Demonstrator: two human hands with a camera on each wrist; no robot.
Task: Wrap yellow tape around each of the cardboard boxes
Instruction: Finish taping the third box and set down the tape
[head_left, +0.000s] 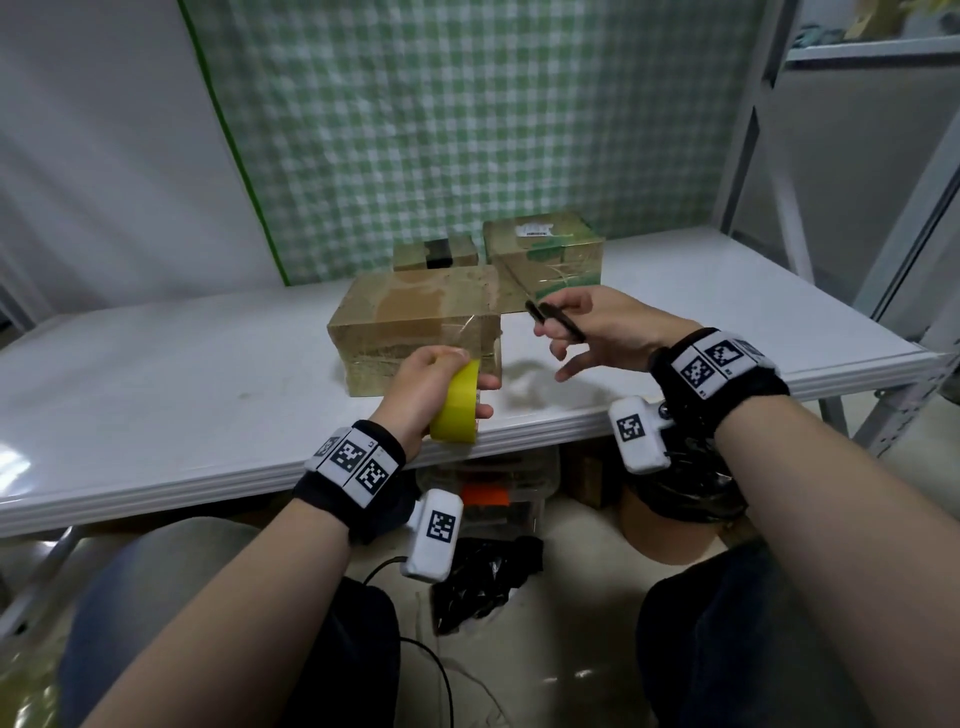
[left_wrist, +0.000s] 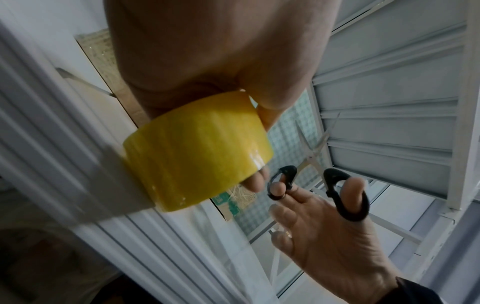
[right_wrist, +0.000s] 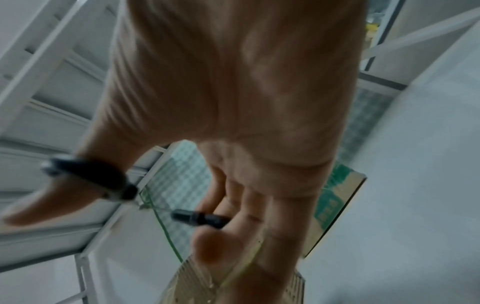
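Gripping the yellow tape roll (head_left: 457, 405), left hand (head_left: 426, 387) waits by the nearest cardboard box (head_left: 415, 322) while right hand (head_left: 597, 332), fingers through the scissors (left_wrist: 319, 185), likely cuts next.

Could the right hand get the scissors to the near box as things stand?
Probably yes. The right hand holds the scissors just beside the near box, with only bare table between; the left hand and tape roll sit in front of it.
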